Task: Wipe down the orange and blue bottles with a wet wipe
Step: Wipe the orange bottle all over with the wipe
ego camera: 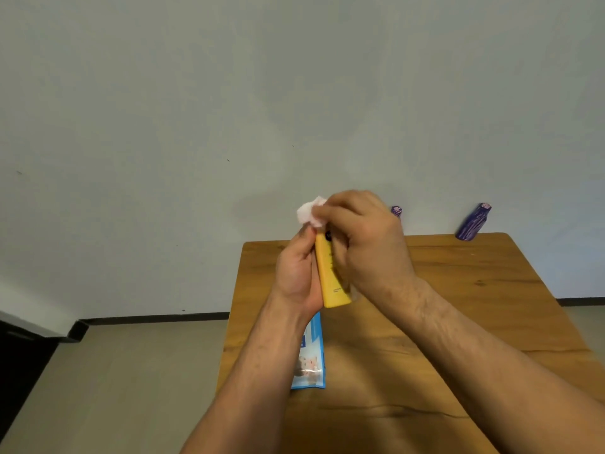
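Just above the far edge of the wooden table (458,306), near the middle of the frame, both hands are raised and working on the orange bottle (330,276). The left hand (296,273) is curled around the bottle's left side, fingers closed on it, holding it roughly upright with its flat bottom end pointing down toward the camera. The right hand (363,237) is bunched over the bottle's upper end, fingers folded in and pinching a white wet wipe (309,213), a crumpled corner of which sticks out to the upper left of the knuckles. The bottle's top is hidden under that hand and the wipe, though a small dark patch shows on the bottle just below the fingers.

Behind the right hand, at the back edge of the table, the top of a blue bottle (396,210) peeks out; most of it is covered by the hand. Further right, near the table's far right corner, a second blue bottle (473,222) stands leaning slightly, with a dark streaked pattern and a pale cap.

Below the hands, lower centre of the frame, a blue wipes packet (312,355) lies flat on the table, partly covered by the left forearm. A pale wall (229,93) fills the upper half of the frame, and a beige floor (131,371) shows at lower left.
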A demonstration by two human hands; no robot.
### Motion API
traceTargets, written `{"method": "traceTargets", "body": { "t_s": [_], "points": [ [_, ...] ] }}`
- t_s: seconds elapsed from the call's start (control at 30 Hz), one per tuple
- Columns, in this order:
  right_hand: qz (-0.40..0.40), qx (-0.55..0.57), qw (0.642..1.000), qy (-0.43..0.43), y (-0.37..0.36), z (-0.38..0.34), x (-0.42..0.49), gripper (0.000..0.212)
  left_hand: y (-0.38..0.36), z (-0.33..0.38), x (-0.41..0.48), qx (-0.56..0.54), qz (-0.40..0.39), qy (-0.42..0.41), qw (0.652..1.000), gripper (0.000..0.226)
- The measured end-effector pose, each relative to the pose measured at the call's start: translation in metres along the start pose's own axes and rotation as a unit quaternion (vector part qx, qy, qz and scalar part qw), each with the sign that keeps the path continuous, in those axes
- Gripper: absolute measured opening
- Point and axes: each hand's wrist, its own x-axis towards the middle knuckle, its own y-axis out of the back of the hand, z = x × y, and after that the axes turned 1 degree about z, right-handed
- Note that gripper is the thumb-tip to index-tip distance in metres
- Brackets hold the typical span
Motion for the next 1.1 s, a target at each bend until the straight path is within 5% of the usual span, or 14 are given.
{"method": "traceTargets", "body": {
  "t_s": [0.1, 0.23, 0.37, 0.53, 0.6, 0.73, 0.9, 1.1],
  "points": [
    [-0.053, -0.012, 0.996, 0.064, 0.006, -0.004, 0.002, 0.028, 0.002, -0.001, 0.003, -0.042, -0.039, 0.016, 0.998, 0.036],
    [0.009, -0.03, 0.999, -0.03, 0.005, 0.005, 0.016, 0.031, -0.005, -0.001, 0.003, 0.028, 0.0, -0.012, 1.0, 0.047],
    [-0.075, -0.006, 0.996, 0.038, 0.0, -0.014, -0.011, 0.022, 0.003, 0.011, 0.006, -0.032, -0.017, 0.013, 0.999, 0.035],
    [-0.001, -0.015, 0.999, -0.041, 0.007, 0.004, 0.012, 0.031, -0.011, 0.022, 0.003, 0.09, -0.018, 0.0, 0.996, 0.052],
    [0.002, -0.019, 1.0, 0.022, 0.003, -0.005, 0.005, 0.026, -0.014, 0.029, 0.007, 0.067, -0.027, 0.01, 0.997, 0.052],
    [-0.113, -0.006, 0.978, 0.178, 0.01, -0.009, -0.023, 0.034, -0.017, 0.042, 0.009, 0.109, -0.023, 0.029, 0.993, 0.053],
    [-0.058, -0.038, 0.984, 0.162, 0.019, 0.017, 0.017, 0.023, -0.026, 0.026, 0.003, 0.071, -0.046, 0.022, 0.996, 0.029],
    [-0.243, -0.017, 0.912, 0.329, 0.029, 0.019, -0.01, 0.028, -0.021, 0.037, -0.004, 0.118, -0.009, 0.078, 0.99, 0.053]
  ]
}}
